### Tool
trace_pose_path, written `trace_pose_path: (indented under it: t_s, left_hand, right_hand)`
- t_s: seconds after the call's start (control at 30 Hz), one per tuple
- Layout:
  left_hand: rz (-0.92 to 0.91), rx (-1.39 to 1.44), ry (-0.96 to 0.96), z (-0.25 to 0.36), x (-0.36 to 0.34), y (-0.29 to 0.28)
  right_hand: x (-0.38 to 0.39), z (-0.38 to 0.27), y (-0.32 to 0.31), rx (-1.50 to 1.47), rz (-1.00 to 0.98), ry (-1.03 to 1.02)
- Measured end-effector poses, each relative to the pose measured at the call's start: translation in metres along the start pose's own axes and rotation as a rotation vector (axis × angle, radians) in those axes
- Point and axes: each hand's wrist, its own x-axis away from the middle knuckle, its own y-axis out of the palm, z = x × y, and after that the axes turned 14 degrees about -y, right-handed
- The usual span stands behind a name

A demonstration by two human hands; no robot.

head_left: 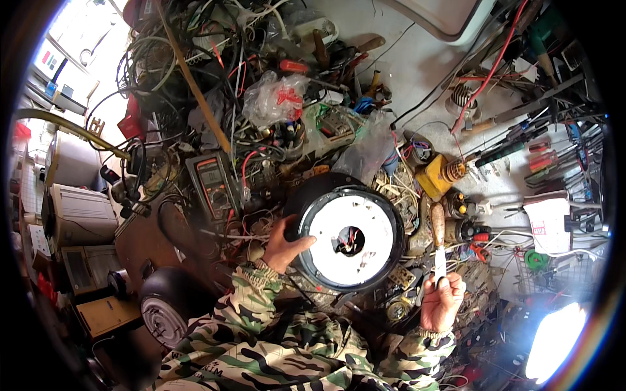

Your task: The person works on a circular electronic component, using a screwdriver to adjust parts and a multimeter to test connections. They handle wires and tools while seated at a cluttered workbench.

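Note:
A squat black wheel (393,260) with a round white face stands in front of me on the cluttered bench. Several wires show in the dark hole at the middle of the face. My left hand (285,246) grips the wheel's near left rim, thumb on the edge of the white face and fingers round the black side. To the right of the wheel, my right hand (443,302) holds a wooden-handled tool (438,225) by its pale flat metal end, the handle pointing away from me. The tool's end is hidden in my fingers, and it stays apart from the wheel.
A multimeter (212,182) lies left of the wheel. Beyond are tangled cables, clear plastic bags (274,98) and a yellow container (435,178). Many screwdrivers (502,153) lie at right. Another wheel (166,316) sits at lower left, and a bright lamp (555,342) at lower right.

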Motion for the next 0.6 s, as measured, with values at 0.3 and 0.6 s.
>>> trace_pose_path:
  t_s: [0.3,0.6]
  left_hand:
    - [-0.088,0.179,-0.015,0.031,0.101,-0.045]
    - [-0.299,0.382,-0.161,0.009,0.171,-0.05]
  right_hand:
    - [0.106,0.044,0.046,-0.061,-0.238,0.377]
    - [0.154,0.081,0.087,0.041,-0.515,0.64]
